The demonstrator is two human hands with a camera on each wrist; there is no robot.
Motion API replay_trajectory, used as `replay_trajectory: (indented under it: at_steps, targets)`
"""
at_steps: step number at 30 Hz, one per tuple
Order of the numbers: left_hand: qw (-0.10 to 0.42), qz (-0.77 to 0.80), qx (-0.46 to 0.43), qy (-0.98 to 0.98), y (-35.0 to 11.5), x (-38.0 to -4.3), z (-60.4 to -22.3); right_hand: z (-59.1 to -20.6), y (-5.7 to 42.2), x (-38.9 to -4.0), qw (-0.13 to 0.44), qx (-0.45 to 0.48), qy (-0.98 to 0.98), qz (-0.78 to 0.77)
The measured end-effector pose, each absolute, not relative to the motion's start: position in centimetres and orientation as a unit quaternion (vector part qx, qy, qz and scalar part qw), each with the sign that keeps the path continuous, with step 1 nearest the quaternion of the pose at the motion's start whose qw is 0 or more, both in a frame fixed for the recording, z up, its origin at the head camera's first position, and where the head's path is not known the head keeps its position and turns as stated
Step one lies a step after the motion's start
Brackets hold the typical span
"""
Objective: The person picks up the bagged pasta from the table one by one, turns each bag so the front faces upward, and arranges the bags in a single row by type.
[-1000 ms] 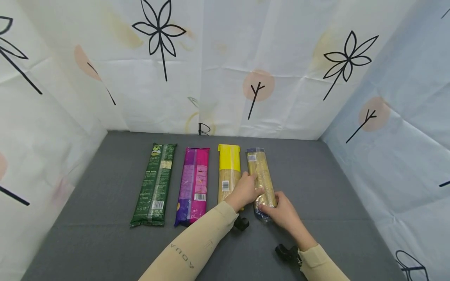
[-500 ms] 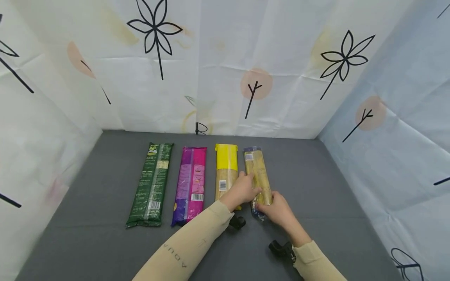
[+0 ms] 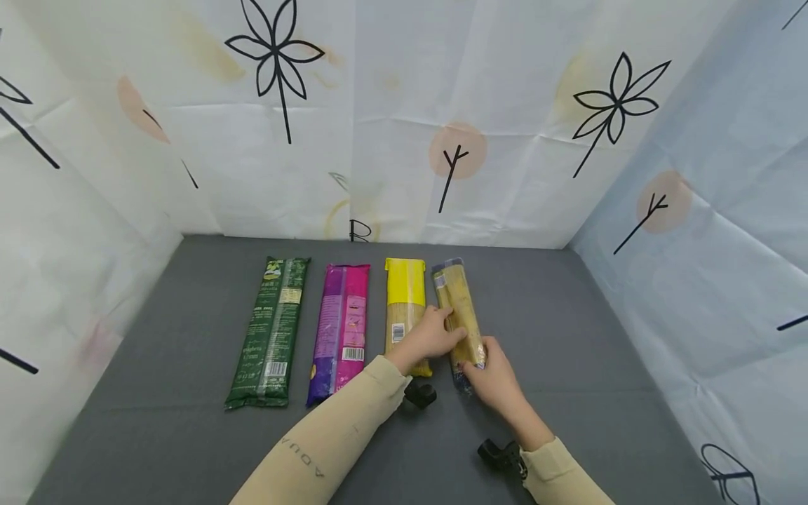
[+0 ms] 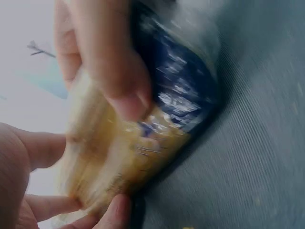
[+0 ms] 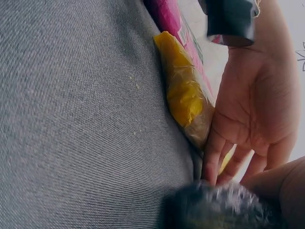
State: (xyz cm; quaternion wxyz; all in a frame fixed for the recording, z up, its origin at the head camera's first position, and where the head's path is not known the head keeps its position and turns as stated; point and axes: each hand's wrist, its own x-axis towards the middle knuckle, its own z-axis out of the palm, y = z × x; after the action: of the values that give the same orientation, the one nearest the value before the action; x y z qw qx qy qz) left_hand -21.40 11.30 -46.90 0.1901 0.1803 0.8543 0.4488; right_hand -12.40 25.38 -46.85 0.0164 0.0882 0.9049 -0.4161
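A clear, blue-ended pack of spaghetti slants at the right of the row in the head view. My left hand holds its left side, the thumb on top. My right hand grips its near right end. In the left wrist view, the right thumb presses on the wrapper near the dark blue end, and the left fingers lie along the opposite side. Blurred in the right wrist view, the pack's wrapped end shows below the left palm. Whether the pack touches the table is unclear.
Left of the held pack lie a yellow-topped spaghetti pack, partly under the left hand, a pink-and-purple pack and a green pack. Grey cloth covers the table. Printed white sheets stand around it. Black camera mounts sit at both wrists.
The held spaghetti pack has tilted, and its far end has shifted slightly left. Both hands have moved a little left with it. The other packs keep their places.
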Motion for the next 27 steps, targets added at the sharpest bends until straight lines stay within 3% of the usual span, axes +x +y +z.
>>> replay_trajectory:
  at_steps: [4, 9, 18, 27]
  targets:
    - [0.261, 0.587, 0.130, 0.755, 10.8, -21.7, -46.9, -46.5, 25.2, -12.2, -0.014, 0.070, 0.921, -0.384]
    - [0.301, 0.696, 0.061, 0.649, 10.7, -21.5, -46.6, -46.0, 24.8, -11.2, -0.064, 0.027, 0.948, -0.311]
    - [0.321, 0.779, 0.029, 0.538, 10.0, -21.1, -46.3, -45.6, 23.0, -9.3, -0.218, -0.088, 0.961, -0.147]
    - [0.276, 0.787, -0.002, 0.551, 9.7, -21.5, -45.3, -46.0, 22.8, -9.0, -0.261, -0.179, 0.941, -0.119]
